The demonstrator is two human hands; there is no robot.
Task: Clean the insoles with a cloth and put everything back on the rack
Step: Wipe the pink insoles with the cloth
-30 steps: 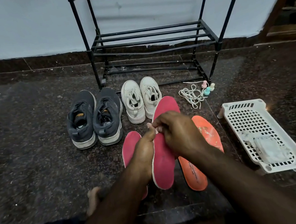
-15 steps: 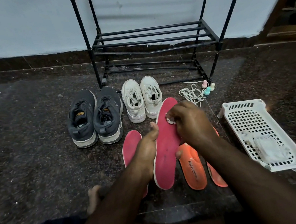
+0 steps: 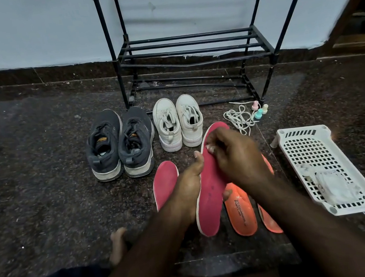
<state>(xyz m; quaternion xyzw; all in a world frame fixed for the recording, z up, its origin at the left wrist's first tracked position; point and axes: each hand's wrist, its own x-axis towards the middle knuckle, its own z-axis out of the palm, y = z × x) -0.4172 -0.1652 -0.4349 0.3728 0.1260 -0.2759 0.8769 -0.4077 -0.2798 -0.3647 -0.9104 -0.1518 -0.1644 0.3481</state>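
A pink insole point(image 3: 211, 202) is tilted up off the floor, toe end pointing away from me. My left hand point(image 3: 189, 183) grips its left edge. My right hand point(image 3: 235, 156) lies curled over its toe half, and a small white scrap of cloth point(image 3: 210, 149) shows under the fingertips. The second pink insole point(image 3: 164, 181) lies flat on the floor to the left. Two orange insoles point(image 3: 240, 210) lie to the right, partly hidden under my right arm. The black rack point(image 3: 187, 51) stands against the wall with bare shelves.
Grey shoes point(image 3: 119, 145) and white shoes point(image 3: 178, 123) stand in front of the rack. White laces point(image 3: 239, 119) and small pastel bottles point(image 3: 259, 110) lie by its right leg. A white perforated basket point(image 3: 299, 131) with a white packet point(image 3: 335, 186) sits at right. My bare foot point(image 3: 119, 242) rests at lower left.
My right hand has slid along the pink insole from its middle toward the toe end, uncovering the orange insoles. My left hand has kept its hold on the edge.
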